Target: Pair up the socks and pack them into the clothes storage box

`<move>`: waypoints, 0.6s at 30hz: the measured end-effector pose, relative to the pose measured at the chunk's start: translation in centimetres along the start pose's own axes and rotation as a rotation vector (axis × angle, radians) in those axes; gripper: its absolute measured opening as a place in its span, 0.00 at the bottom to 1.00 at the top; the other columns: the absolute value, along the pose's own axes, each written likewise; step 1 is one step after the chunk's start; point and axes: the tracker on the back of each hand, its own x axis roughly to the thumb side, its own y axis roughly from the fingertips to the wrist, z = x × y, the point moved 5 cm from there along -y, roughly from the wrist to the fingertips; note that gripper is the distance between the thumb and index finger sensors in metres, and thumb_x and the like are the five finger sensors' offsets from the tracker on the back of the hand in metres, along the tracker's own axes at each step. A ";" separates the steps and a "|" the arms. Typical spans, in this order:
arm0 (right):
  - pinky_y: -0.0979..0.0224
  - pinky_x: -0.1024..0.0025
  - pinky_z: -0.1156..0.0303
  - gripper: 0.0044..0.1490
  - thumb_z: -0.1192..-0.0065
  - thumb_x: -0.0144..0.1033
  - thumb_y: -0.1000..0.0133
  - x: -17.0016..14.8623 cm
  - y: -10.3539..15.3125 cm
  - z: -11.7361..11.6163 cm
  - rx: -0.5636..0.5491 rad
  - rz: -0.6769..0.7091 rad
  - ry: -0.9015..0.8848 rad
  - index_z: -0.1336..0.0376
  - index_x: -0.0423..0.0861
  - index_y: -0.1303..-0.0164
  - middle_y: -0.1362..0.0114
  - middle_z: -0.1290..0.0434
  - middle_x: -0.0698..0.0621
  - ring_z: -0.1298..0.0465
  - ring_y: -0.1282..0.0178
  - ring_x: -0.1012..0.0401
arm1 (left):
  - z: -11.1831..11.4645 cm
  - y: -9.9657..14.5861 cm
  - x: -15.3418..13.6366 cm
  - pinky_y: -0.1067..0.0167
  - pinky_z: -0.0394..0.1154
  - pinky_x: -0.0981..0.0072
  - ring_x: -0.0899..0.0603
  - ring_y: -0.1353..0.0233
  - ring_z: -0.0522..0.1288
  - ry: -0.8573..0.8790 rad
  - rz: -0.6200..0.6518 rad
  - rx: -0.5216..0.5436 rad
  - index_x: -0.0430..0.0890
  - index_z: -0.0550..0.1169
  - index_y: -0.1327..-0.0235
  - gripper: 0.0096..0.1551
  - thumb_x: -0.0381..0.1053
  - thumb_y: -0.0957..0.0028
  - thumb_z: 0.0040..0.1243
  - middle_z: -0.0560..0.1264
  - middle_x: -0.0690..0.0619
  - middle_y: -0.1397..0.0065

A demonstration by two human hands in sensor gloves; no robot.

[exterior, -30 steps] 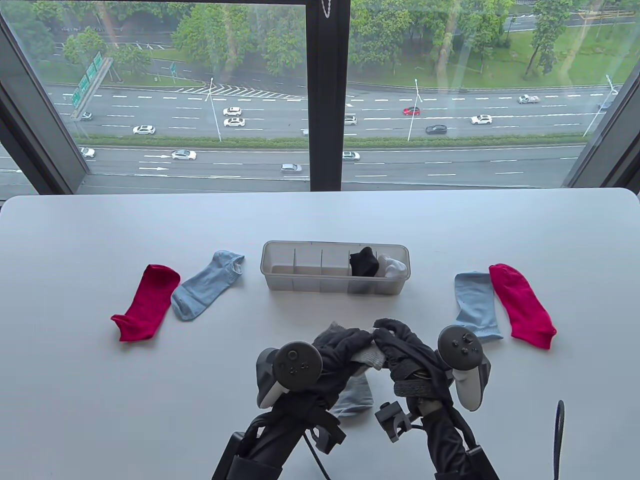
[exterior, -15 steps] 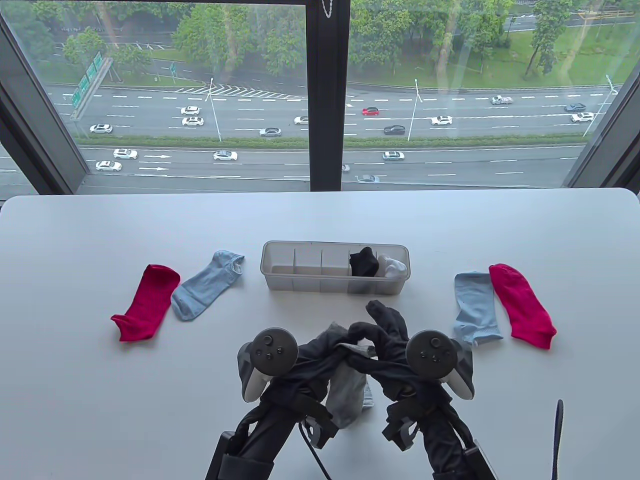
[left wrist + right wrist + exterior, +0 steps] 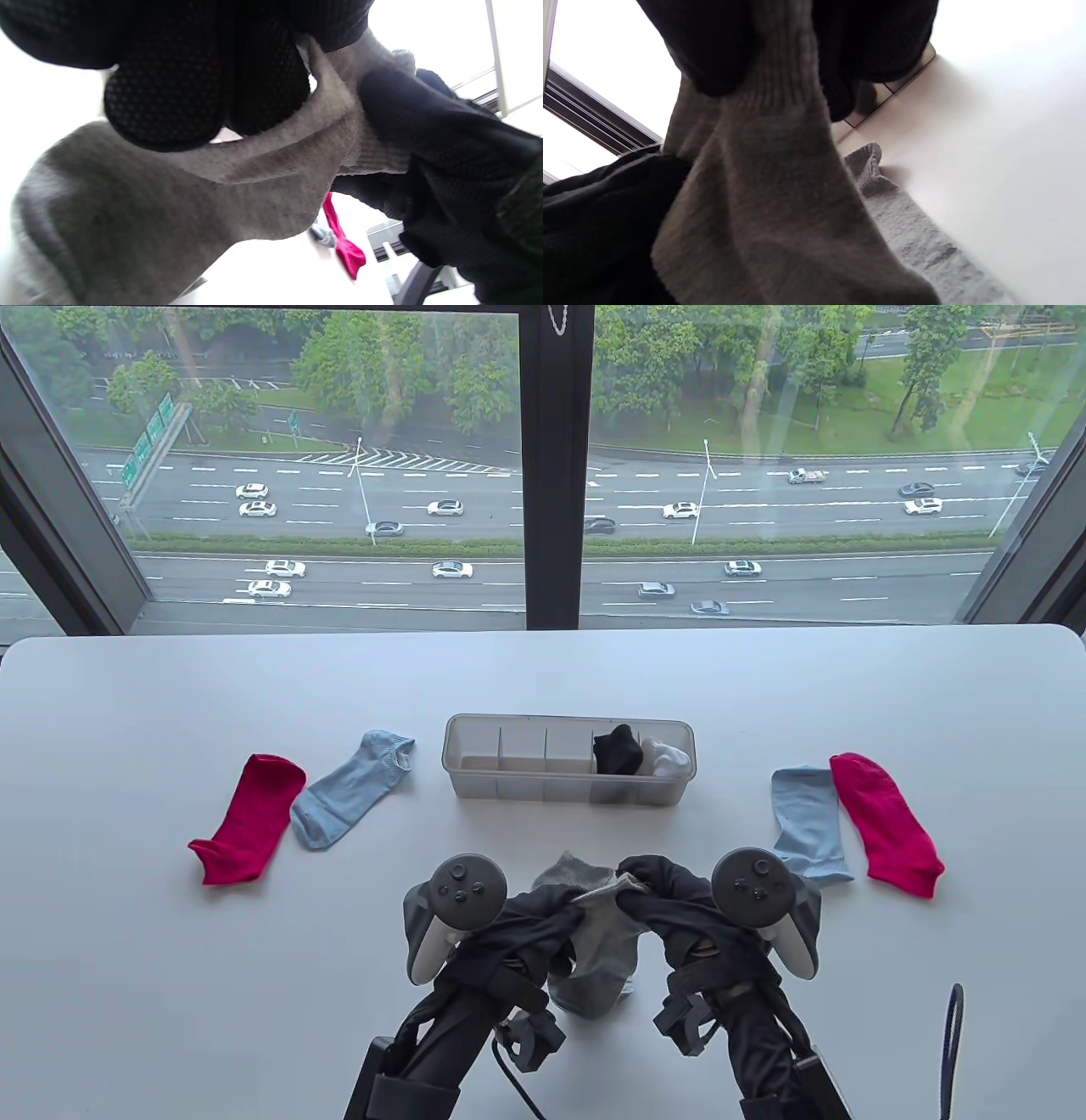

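A grey sock [image 3: 604,933] hangs between both hands above the table's front middle. My left hand [image 3: 562,913] grips one side of its cuff and my right hand [image 3: 635,891] grips the other. In the left wrist view the gloved fingers [image 3: 169,106] hook the grey sock's [image 3: 169,199] cuff edge. A second grey sock [image 3: 567,869] lies flat underneath; the right wrist view shows it [image 3: 908,228] behind the held sock [image 3: 763,190]. The clear storage box [image 3: 543,789] holds a black pair [image 3: 615,748] and a white pair [image 3: 667,758] in its right compartments.
On the left lie a red sock [image 3: 250,819] and a light blue sock [image 3: 352,789]. A second light blue sock [image 3: 806,823] and red sock [image 3: 887,823] lie on the right. The box's three left compartments hold nothing. A dark cable [image 3: 950,1044] curls at the front right.
My right hand's outstretched fingers have curled onto the grey sock's cuff. Both hands drew slightly apart and the sock now hangs straighter between them.
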 end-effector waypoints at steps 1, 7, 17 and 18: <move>0.33 0.55 0.26 0.28 0.32 0.40 0.42 0.0 -0.6 -0.7 0.026 -0.040 0.090 0.36 0.48 0.31 0.40 0.22 0.47 0.20 0.47 0.59 | 0.3 -0.2 -0.5 0.65 0.82 0.42 0.36 0.64 0.89 -0.041 -0.031 0.009 0.34 0.84 0.49 0.21 0.45 0.44 0.56 0.90 0.40 0.62; 0.28 0.55 0.28 0.45 0.33 0.39 0.41 0.5 -4.9 -5.9 0.180 -0.200 0.415 0.52 0.49 0.17 0.34 0.26 0.49 0.22 0.40 0.60 | 1.3 -0.9 -3.2 0.55 0.78 0.37 0.31 0.53 0.86 -0.178 -0.183 0.006 0.34 0.81 0.42 0.22 0.43 0.44 0.56 0.87 0.35 0.50; 0.31 0.58 0.27 0.29 0.39 0.43 0.41 -0.2 -8.4 -9.6 0.194 -0.347 0.662 0.41 0.54 0.28 0.42 0.27 0.53 0.23 0.49 0.64 | 1.2 -1.3 -5.8 0.58 0.80 0.41 0.35 0.59 0.86 -0.116 -0.301 -0.002 0.34 0.79 0.40 0.23 0.43 0.43 0.54 0.87 0.39 0.51; 0.31 0.59 0.27 0.27 0.40 0.43 0.40 -0.4 -8.2 -9.5 0.180 -0.342 0.659 0.41 0.56 0.30 0.42 0.27 0.53 0.24 0.49 0.65 | 0.9 -1.1 -5.8 0.57 0.79 0.40 0.34 0.58 0.86 -0.101 -0.299 -0.004 0.34 0.79 0.40 0.23 0.43 0.43 0.54 0.87 0.37 0.51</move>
